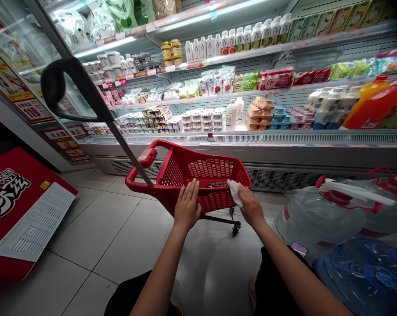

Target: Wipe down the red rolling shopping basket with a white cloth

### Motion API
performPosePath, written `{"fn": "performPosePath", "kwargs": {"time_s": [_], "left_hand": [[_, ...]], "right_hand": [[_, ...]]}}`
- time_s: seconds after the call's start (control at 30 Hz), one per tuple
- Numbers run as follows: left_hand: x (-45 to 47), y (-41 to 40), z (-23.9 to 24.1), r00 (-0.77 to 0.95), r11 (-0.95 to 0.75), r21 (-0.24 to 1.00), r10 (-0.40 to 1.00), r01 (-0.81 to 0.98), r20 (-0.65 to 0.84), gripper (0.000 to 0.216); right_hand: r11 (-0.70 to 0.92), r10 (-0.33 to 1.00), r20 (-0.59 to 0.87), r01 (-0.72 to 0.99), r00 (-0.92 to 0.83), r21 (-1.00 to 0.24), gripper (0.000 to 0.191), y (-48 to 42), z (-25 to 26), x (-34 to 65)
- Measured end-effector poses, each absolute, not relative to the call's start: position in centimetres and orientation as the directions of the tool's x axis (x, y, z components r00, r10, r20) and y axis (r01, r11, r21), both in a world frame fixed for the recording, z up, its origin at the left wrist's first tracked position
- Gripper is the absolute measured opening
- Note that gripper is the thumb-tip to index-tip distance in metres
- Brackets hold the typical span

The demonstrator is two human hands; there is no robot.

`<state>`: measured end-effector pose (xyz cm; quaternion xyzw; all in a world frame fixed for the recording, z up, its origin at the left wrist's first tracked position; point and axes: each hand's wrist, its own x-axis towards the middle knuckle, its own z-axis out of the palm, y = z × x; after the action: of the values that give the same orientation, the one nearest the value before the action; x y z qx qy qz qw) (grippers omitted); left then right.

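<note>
In front of me on the floor stands a small red plastic basket trolley (218, 203) with mesh sides and black castors. My left hand (187, 205) lies against its near side, fingers straight and flat, holding nothing. Further right along the same side, my right hand (250, 205) has a white tissue or cloth (234, 192) pinched in its fingers, at the rim near the corner. A long grey pole (129, 150) with a black grip (89, 94) slants up to the left from the trolley. No goods show in the visible part of the basket.
A lit refrigerated display (317, 139) with dairy packs and bottles runs behind the trolley. Large clear water jugs (317, 215) and a blue one (366, 276) stand at right, beside a phone (299, 249). A red cabinet (47, 171) is at left.
</note>
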<state>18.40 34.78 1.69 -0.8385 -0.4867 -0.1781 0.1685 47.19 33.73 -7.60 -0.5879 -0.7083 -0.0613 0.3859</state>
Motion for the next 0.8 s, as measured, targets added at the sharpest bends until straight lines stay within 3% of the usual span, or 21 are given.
{"fn": "performPosePath", "kwargs": {"time_s": [0.13,0.23,0.43,0.53,0.67,0.8], "left_hand": [[16.5,34.3,2.7,0.336,-0.337,-0.095,0.787,0.937,0.518,0.084],[16.2,34.3,2.8,0.326,-0.327,-0.091,0.8,0.941,0.503,0.08],[16.9,34.6,2.3,0.305,-0.306,-0.084,0.808,0.948,0.505,0.076],[16.7,34.6,2.4,0.305,-0.298,-0.097,0.804,0.95,0.511,0.075],[16.3,34.3,2.7,0.317,-0.309,-0.104,0.801,0.946,0.507,0.085],[16.4,34.2,2.7,0.313,-0.315,-0.085,0.802,0.945,0.509,0.092]], "right_hand": [[0.225,0.793,0.602,0.874,0.093,-0.432,0.08,34.4,-8.0,47.4],[0.258,0.776,0.625,0.86,0.088,-0.441,0.074,35.0,-7.3,44.7],[0.553,0.731,0.649,0.742,-0.212,-0.38,0.065,36.0,-3.1,33.4],[0.621,0.7,0.664,0.683,-0.262,-0.385,0.066,36.3,-1.8,30.4],[0.623,0.692,0.664,0.699,-0.283,-0.352,0.067,35.8,-2.9,33.6],[0.494,0.733,0.66,0.796,-0.167,-0.348,0.075,34.8,-5.5,40.5]]}}
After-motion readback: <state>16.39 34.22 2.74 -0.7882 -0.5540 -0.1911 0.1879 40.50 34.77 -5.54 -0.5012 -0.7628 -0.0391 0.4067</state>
